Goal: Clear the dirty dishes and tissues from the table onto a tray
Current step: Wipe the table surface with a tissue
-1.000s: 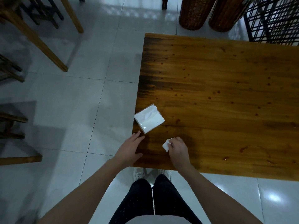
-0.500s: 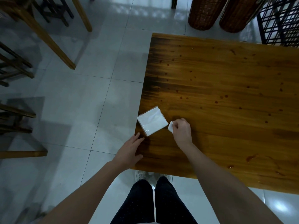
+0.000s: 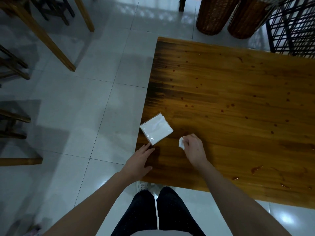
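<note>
The left hand [image 3: 141,162] lies flat with its fingers straight at the corner of the counter [image 3: 238,99], just short of the pack [image 3: 156,130]. Right of the pack, the right hand [image 3: 194,149] pinches a crumpled tissue [image 3: 181,144] low over the wood. No tray shows, so a loose pinch could drop the tissue in transit or smear it through the spilled drops.

The person wears dark trousers [image 3: 144,217] with tiny pale dots, white shoes [image 3: 142,185] and a pale grey top [image 3: 153,233]; the left hand [image 3: 138,164], right hand [image 3: 194,150] and forearms [image 3: 102,193] are bare.
</note>
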### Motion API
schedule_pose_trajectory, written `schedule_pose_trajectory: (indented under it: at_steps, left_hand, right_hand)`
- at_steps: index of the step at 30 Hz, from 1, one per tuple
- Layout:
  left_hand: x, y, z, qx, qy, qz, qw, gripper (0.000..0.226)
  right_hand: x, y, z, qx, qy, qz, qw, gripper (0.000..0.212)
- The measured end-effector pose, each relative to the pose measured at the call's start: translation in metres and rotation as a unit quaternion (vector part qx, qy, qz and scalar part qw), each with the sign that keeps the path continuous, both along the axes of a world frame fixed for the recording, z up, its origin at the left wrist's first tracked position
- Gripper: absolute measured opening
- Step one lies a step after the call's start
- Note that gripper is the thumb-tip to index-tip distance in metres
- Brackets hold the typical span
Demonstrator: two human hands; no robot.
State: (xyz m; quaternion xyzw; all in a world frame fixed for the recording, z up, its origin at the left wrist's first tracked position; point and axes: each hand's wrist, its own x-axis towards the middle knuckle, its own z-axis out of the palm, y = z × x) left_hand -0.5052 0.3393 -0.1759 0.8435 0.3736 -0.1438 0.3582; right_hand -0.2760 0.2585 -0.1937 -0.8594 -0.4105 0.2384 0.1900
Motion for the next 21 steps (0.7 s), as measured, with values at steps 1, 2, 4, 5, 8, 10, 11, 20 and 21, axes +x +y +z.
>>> schedule_pose_trajectory:
  at_steps: [1,2,4,5,8,10,11,20,21]
  left_hand:
    - [-0.002,0.000,0.000,-0.001,0.003,0.006,1.000,0.071]
    - [-0.004,0.001,0.000,-0.003,0.004,0.010,1.000,0.071]
    - [-0.008,0.004,0.001,-0.010,0.001,0.021,1.000,0.071]
    - [-0.010,0.006,0.002,-0.011,-0.001,0.030,0.999,0.071]
    - [-0.015,0.009,0.004,-0.005,-0.007,0.062,0.998,0.070]
    - [-0.017,0.012,0.005,0.000,-0.007,0.076,0.997,0.070]
    - [-0.017,0.014,0.006,0.001,-0.008,0.084,0.996,0.070]
    - [-0.014,0.036,0.012,0.026,-0.009,0.131,0.991,0.069]
    - [-0.012,0.039,0.012,0.031,-0.010,0.135,0.990,0.067]
  right_hand:
    - [0.010,0.009,0.001,0.002,-0.004,-0.026,1.000,0.018]
    - [0.021,0.019,0.003,0.002,-0.006,-0.054,0.999,0.018]
    - [0.038,0.037,0.007,-0.004,-0.005,-0.094,0.996,0.019]
    - [0.042,0.043,0.009,-0.007,-0.004,-0.102,0.995,0.020]
    - [0.032,0.047,0.010,-0.012,-0.019,-0.098,0.995,0.022]
    - [0.016,0.038,0.008,-0.010,-0.019,-0.066,0.998,0.023]
    - [0.009,0.033,0.007,-0.007,-0.017,-0.047,0.999,0.024]
    - [0.019,0.040,0.004,0.006,-0.010,0.016,1.000,0.021]
    - [0.020,0.043,0.004,0.006,-0.011,0.022,1.000,0.020]
